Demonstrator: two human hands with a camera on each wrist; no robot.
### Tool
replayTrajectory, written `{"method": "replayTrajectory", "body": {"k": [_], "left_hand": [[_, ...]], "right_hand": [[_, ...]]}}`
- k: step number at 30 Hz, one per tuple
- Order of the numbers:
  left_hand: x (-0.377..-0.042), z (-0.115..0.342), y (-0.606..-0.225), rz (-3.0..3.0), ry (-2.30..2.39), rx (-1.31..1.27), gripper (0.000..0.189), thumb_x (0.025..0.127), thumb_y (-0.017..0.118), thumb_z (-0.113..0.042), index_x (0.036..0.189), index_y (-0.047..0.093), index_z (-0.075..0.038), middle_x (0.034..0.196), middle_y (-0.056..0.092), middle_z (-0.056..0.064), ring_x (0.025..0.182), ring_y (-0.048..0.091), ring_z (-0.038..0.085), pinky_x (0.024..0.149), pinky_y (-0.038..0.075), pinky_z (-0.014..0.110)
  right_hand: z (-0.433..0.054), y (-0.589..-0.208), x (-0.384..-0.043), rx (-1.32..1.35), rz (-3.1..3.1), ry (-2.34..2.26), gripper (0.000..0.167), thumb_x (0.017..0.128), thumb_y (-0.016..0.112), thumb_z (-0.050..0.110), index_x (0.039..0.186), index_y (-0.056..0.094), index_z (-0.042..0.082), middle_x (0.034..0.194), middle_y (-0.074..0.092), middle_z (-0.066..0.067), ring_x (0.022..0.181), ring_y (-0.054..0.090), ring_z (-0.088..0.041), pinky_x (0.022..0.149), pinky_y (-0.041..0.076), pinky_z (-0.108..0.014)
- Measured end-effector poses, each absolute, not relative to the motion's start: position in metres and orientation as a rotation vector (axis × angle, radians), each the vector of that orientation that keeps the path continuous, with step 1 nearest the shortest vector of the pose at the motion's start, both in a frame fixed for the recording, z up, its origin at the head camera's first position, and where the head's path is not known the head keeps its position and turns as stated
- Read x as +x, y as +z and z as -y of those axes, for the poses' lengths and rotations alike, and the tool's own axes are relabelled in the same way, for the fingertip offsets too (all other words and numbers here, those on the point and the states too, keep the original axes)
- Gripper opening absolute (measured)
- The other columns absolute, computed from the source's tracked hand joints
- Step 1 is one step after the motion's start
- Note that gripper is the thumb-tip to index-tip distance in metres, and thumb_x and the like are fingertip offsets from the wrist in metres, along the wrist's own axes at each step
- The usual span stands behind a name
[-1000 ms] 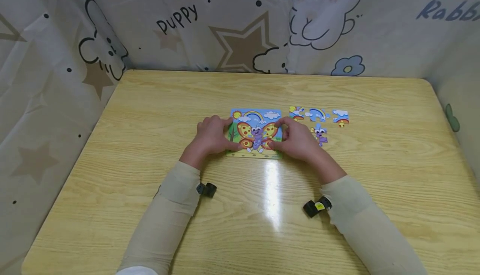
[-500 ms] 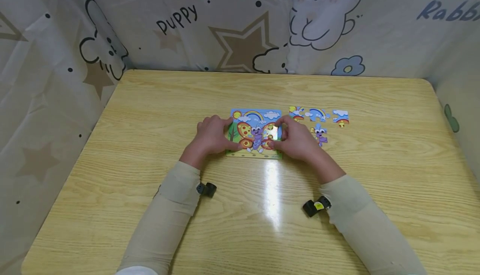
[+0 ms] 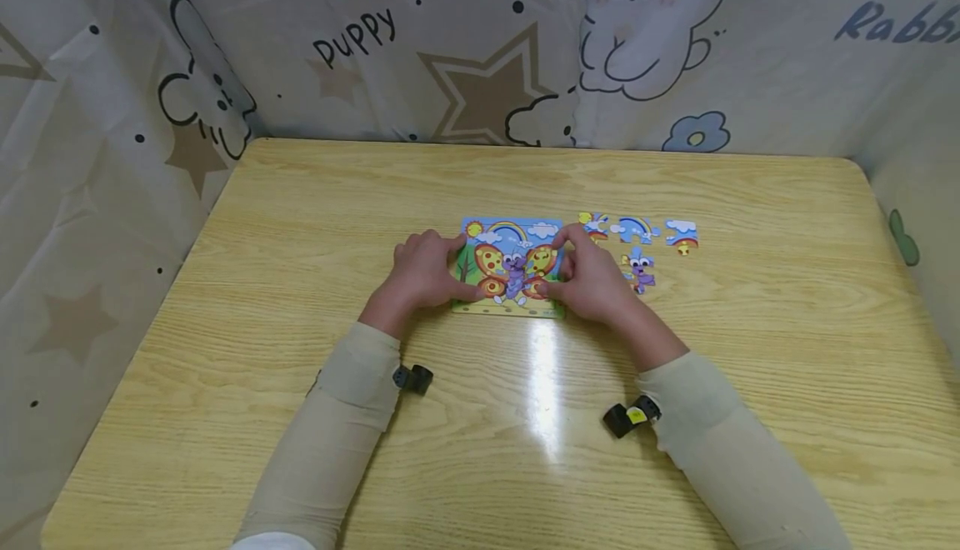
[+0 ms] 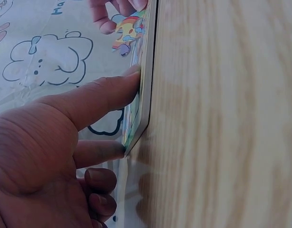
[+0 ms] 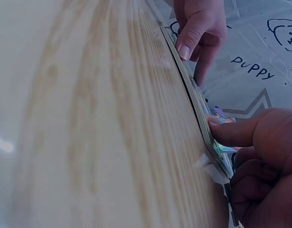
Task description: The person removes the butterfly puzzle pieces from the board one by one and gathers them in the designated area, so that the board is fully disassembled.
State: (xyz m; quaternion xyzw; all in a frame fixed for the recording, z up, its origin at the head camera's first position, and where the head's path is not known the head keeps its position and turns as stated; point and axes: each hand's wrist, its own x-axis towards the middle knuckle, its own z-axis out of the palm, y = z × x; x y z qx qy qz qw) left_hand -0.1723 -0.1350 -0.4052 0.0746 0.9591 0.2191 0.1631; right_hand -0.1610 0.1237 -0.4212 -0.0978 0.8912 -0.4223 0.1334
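Observation:
A small puzzle board (image 3: 507, 310) with a butterfly picture lies flat on the table. My left hand (image 3: 429, 271) rests on its left end, thumb (image 4: 120, 90) and forefinger straight against it, other fingers curled under. Over the board's right side, my right hand (image 3: 596, 279) pinches a puzzle piece (image 4: 127, 35) between thumb and forefinger. That piece, with a yellow-spotted wing and some purple, tilts up from the board in the left wrist view. In the right wrist view its purple tip (image 5: 221, 113) shows beyond the right thumb (image 5: 234, 133).
Several loose puzzle pieces lie right of the board: a rainbow piece (image 3: 635, 228), a cloud piece (image 3: 681, 233), a sun piece (image 3: 592, 222) and a butterfly-face piece (image 3: 640, 268). The wooden table (image 3: 315, 192) meets a printed cloth (image 3: 360, 92) at the back.
My right hand has shifted very slightly, its forefinger rising a little. A bright glare on the wing piece came half a second ago and is gone now. The left hand has stayed still.

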Motion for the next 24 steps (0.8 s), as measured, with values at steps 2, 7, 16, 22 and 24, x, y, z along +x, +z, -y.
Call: {"method": "replayTrajectory", "body": {"k": [2,7,16,22,24], "left_hand": [[-0.1723,0.135,-0.4049,-2.734,0.628,0.215,0.097,0.073,0.087,-0.052,0.151,0.044,-0.014,0.118,0.052,0.014,0.108,0.042,0.032,0.095,0.026,0.048],[-0.1723,0.1351,-0.4043,-2.737,0.633,0.211,0.098,0.072,0.087,-0.052,0.151,0.045,-0.014,0.115,0.052,0.013,0.107,0.042,0.031,0.095,0.026,0.047],[-0.1728,0.1354,-0.4059,-2.742,0.626,0.215,0.098,0.072,0.087,-0.052,0.151,0.044,-0.014,0.114,0.052,0.013,0.105,0.042,0.03,0.093,0.027,0.047],[-0.1728,0.1354,-0.4069,-2.741,0.628,0.213,0.097,0.072,0.087,-0.052,0.151,0.044,-0.014,0.115,0.052,0.013,0.106,0.041,0.03,0.093,0.027,0.046],[-0.1728,0.1355,-0.4069,-2.739,0.629,0.211,0.097,0.073,0.087,-0.052,0.151,0.044,-0.014,0.115,0.052,0.013,0.106,0.041,0.03,0.093,0.027,0.046]], "right_hand": [[-0.1237,-0.4213,-0.1609,-0.27,-2.59,-1.217,0.054,0.085,0.082,0.016,0.122,0.042,0.013,0.072,0.05,-0.006,0.061,0.043,-0.023,0.061,0.036,-0.038],[-0.1238,-0.4204,-0.1614,-0.246,-2.613,-1.193,0.056,0.082,0.085,0.018,0.12,0.043,0.011,0.074,0.05,-0.007,0.063,0.045,-0.024,0.061,0.037,-0.039],[-0.1233,-0.4237,-0.1633,-0.221,-2.636,-1.145,0.058,0.082,0.085,0.019,0.124,0.047,0.008,0.077,0.052,-0.007,0.066,0.047,-0.024,0.063,0.038,-0.039],[-0.1216,-0.4239,-0.1633,-0.255,-2.605,-1.158,0.049,0.085,0.082,0.019,0.124,0.055,0.007,0.073,0.05,-0.005,0.063,0.044,-0.022,0.062,0.037,-0.038],[-0.1213,-0.423,-0.1628,-0.267,-2.598,-1.16,0.047,0.086,0.082,0.019,0.123,0.057,0.007,0.072,0.049,-0.005,0.062,0.044,-0.022,0.062,0.036,-0.037]]}}
